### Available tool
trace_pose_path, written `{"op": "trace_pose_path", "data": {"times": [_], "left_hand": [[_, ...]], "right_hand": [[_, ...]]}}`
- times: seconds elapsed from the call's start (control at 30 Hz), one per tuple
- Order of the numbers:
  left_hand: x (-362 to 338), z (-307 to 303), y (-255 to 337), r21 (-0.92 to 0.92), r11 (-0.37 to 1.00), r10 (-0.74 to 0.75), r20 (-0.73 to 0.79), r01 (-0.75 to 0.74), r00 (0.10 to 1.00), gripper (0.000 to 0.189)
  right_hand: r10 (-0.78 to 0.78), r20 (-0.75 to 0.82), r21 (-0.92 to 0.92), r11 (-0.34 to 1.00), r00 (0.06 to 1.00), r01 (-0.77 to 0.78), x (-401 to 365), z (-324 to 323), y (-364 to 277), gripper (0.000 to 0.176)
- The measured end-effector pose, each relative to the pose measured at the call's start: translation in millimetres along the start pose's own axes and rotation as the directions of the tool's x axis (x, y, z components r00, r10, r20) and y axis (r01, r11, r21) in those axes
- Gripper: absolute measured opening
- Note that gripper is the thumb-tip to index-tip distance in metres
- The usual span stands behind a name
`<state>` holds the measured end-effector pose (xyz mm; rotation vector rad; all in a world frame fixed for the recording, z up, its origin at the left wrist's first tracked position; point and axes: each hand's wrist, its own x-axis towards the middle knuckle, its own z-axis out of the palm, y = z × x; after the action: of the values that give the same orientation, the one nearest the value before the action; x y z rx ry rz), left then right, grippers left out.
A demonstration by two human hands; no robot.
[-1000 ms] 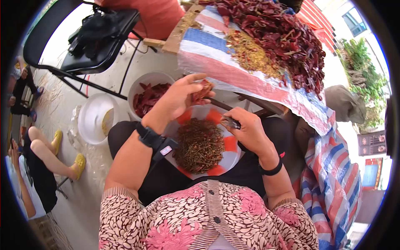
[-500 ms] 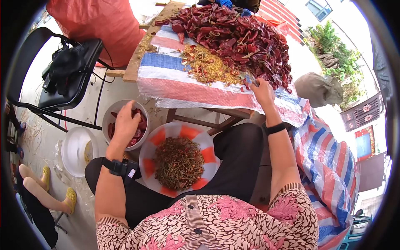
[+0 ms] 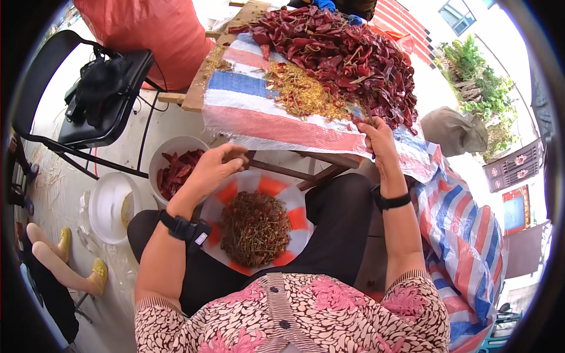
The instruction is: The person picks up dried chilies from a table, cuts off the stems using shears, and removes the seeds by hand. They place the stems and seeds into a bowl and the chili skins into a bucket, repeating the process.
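My left hand (image 3: 216,167) hangs over the far rim of a bowl with orange and white panels (image 3: 298,219), its fingers loosely curled and apart, with nothing visible in them. A heap of dry chilli stems (image 3: 256,229) lies in that bowl, between my legs. My right hand (image 3: 379,140) is closed at the table's near edge, beside the pile of dried red chillies (image 3: 347,53). A small dark thing shows at its fingers, too little of it to name. Loose yellow seeds (image 3: 303,91) lie on the striped sheet (image 3: 282,132) left of this hand.
A white bucket (image 3: 158,154) with red chilli pieces and a white basin (image 3: 109,220) stand on the floor at left. Beyond them are a black chair (image 3: 100,129) and a red sack (image 3: 147,35). A person's blue glove (image 3: 325,5) shows behind the pile; another person's legs (image 3: 62,262) are at left.
My left hand has moved right, from above the white bucket to over the bowl's far rim. The right hand has drawn slightly right and down, toward me.
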<state>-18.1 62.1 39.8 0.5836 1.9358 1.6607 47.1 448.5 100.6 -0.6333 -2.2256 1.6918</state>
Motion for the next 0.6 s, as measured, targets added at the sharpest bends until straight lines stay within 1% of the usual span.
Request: {"op": "trace_pose_path", "data": {"times": [0.03,0.1,0.2,0.23,0.3,0.33,0.4,0.43,0.47,0.6], "left_hand": [[-1.1,3.9,5.4,-0.017,1.000,0.017,0.024,-0.017,1.000,0.035],[-1.6,10.1,11.9,-0.110,0.993,0.043,0.097,-0.032,0.994,0.036],[-2.6,15.6,18.4,-0.200,0.977,0.112,0.182,-0.075,0.977,0.042],[-2.6,17.6,18.3,-0.243,0.965,0.145,0.196,-0.095,0.970,0.044],[1.0,20.1,13.3,-0.312,0.940,0.210,0.212,-0.138,0.954,0.047],[-0.2,20.3,14.4,-0.362,0.925,0.195,0.202,-0.112,0.960,0.046],[-2.3,20.1,17.6,-0.460,0.885,0.171,0.187,-0.068,0.967,0.044],[-0.4,20.5,12.5,-0.489,0.868,0.185,0.160,-0.085,0.970,0.036],[0.5,19.8,8.7,-0.494,0.865,0.171,0.137,-0.082,0.976,0.034],[-1.4,19.8,4.8,-0.535,0.843,0.118,0.070,-0.062,0.991,0.025]], "right_hand": [[-0.005,0.063,0.063,0.998,0.998,0.001,-17.4,12.0,-12.0,0.016],[-0.023,0.189,0.194,0.981,0.982,-0.014,-50.6,39.4,-30.8,0.012],[-0.039,0.355,0.229,0.972,0.934,-0.047,-82.6,71.2,-37.7,0.015],[-0.031,0.381,0.251,0.965,0.924,-0.071,-92.4,82.9,-40.8,0.014],[-0.056,0.381,0.323,0.943,0.923,-0.076,-105.0,105.8,-35.4,0.014],[-0.069,0.379,0.357,0.931,0.923,-0.077,-111.2,116.6,-33.0,0.014],[-0.025,0.323,0.429,0.895,0.946,-0.123,-124.1,138.6,-25.4,0.014],[-0.006,0.296,0.467,0.873,0.955,-0.139,-130.2,148.1,-23.4,0.014],[0.015,0.267,0.503,0.851,0.964,-0.152,-134.8,155.5,-20.6,0.014],[-0.023,0.299,0.509,0.849,0.954,-0.139,-144.0,176.8,-9.5,0.013]]}}
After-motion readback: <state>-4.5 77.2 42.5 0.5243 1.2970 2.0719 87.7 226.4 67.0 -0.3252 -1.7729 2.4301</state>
